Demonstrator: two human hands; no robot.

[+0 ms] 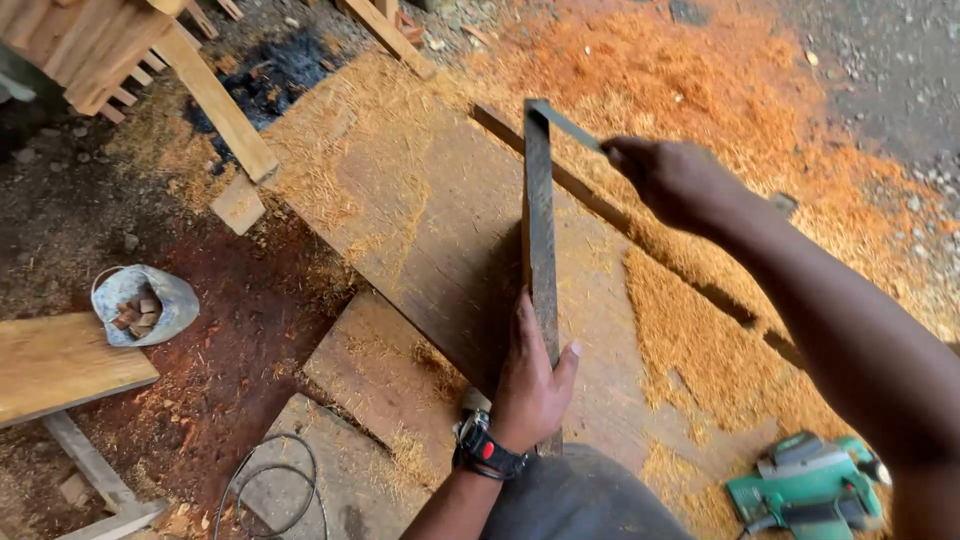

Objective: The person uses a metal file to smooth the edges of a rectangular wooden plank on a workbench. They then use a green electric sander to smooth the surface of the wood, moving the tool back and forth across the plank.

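Wooden strip [540, 215]: stands on edge on the big board [420, 220], long axis running away from the person.
Left hand [530, 385]: clamps its near end.
Right hand [672, 180]: closed on a thin blade [565, 125] at the far end.
Nearer: left.

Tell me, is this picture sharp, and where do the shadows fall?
Head view: soft daylight, no glare; the left hand and plank look sharp, the right hand slightly blurred; a dark shadow streak crosses the sawdust under the right arm.
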